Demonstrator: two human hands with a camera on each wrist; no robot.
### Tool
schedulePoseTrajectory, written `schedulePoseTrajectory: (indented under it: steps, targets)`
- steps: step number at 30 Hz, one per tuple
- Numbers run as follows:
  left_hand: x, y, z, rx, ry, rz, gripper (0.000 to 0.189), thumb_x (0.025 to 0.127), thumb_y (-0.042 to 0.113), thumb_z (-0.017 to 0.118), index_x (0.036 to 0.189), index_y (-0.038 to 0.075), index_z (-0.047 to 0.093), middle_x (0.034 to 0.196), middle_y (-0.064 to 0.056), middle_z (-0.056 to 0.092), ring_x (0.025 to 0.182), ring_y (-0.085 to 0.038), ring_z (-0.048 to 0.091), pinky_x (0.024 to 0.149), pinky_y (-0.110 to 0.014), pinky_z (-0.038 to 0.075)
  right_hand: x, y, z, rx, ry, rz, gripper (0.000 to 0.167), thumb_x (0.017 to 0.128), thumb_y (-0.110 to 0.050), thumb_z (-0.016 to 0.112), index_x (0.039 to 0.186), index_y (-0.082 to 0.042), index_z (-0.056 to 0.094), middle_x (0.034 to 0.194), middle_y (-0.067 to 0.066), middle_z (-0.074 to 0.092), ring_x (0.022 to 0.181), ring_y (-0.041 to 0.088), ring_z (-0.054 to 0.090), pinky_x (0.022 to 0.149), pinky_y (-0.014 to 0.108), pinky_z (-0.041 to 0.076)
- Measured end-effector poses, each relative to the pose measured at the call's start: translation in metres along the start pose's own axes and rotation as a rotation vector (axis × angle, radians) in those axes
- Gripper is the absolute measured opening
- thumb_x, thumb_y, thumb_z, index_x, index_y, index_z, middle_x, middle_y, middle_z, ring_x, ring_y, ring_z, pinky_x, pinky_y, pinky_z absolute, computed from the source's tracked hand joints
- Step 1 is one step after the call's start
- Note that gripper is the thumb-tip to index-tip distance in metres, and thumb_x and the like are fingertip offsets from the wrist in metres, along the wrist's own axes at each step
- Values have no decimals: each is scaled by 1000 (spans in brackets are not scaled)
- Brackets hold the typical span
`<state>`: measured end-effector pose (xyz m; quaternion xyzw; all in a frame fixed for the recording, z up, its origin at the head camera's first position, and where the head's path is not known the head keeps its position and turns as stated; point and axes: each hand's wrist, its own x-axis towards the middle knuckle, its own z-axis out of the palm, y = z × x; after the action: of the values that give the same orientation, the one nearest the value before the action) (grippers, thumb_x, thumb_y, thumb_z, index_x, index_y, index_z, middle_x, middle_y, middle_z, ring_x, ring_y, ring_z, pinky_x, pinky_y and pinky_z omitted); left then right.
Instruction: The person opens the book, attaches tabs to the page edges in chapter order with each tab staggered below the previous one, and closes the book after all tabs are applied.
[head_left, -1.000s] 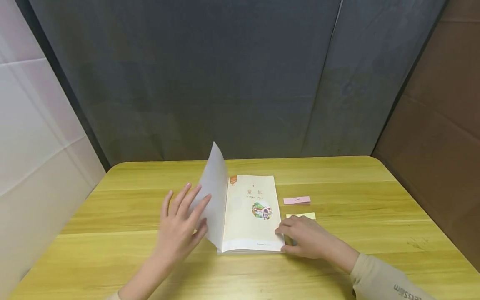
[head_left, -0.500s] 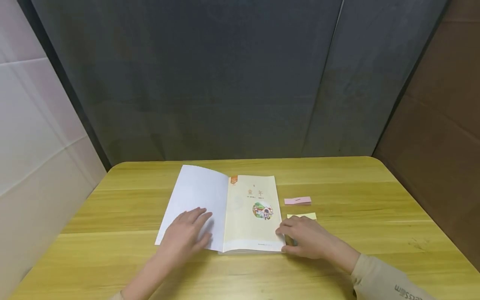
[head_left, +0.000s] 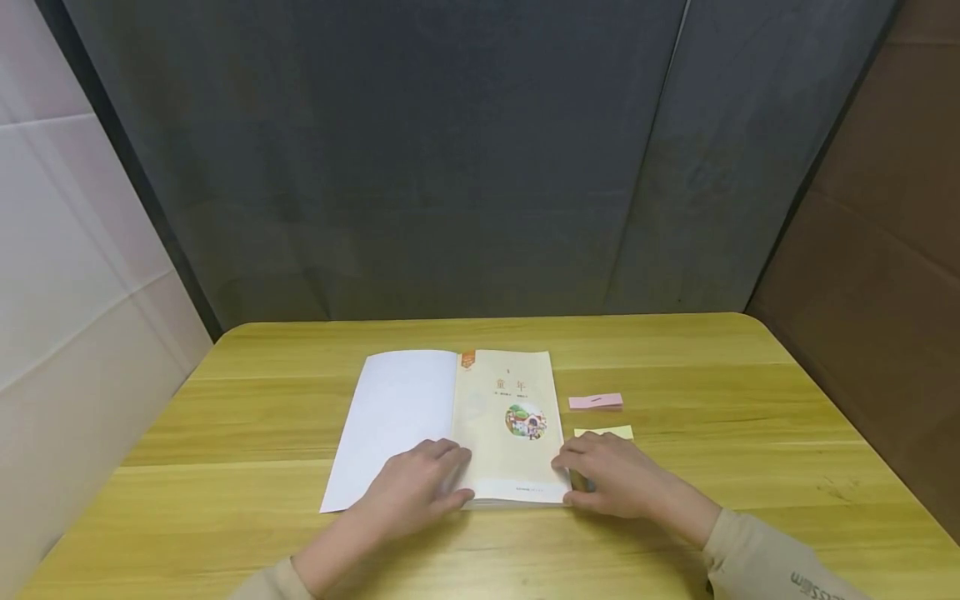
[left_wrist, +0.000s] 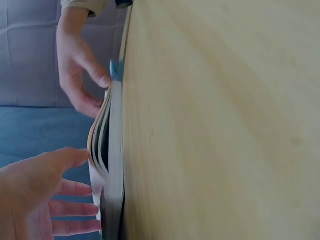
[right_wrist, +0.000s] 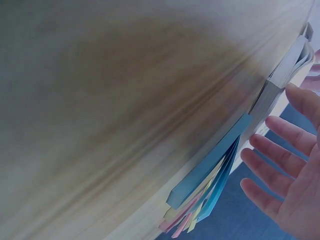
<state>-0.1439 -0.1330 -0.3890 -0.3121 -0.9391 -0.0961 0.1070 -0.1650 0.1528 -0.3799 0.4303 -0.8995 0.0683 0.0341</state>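
Note:
An open book (head_left: 513,458) lies on the table, its white left-hand leaf (head_left: 405,392) down flat and its cream title page bearing a small round picture. Near the spine's lower end my left hand (head_left: 420,483) rests with fingers spread and thumb on the page; the left wrist view shows those fingers extended. At the lower right edge of the book my right hand (head_left: 611,475) touches the pages, its fingers apart and loosely bent. Below that hand a blue sticky-note pad (right_wrist: 212,162) stands out in the right wrist view, mostly covered in the head view.
To the right of the book lie a pink sticky-note pad (head_left: 596,402) marked with a short stroke and a yellow one (head_left: 618,432) partly behind my right hand. The wooden table (head_left: 750,467) ends at a dark cloth (head_left: 450,167) behind.
The leaf that stood raised has come down flat on the left. My left hand has moved down and right, onto the pages by the spine. My right hand stays at the right edge.

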Motion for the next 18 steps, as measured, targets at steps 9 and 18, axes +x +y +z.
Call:
schedulePoseTrajectory:
  steps: [9,18]
  targets:
    - [7,7,4,31,-3,31,58,70,51,64,108,8,58,106,-4,55,89,-19,52,59,-31,47,-1,1,1,-9,-3,4,37,77,-38,63,105,-14,61,103,-2,56,93,16,52,74,38,43]
    - [9,3,2,8,16,19,63,64,53,68,109,10,57,108,-3,54,91,-19,52,54,-32,46,-2,0,0,16,-9,29,43,76,-42,63,108,-13,59,106,-1,56,94,17,51,75,39,42]
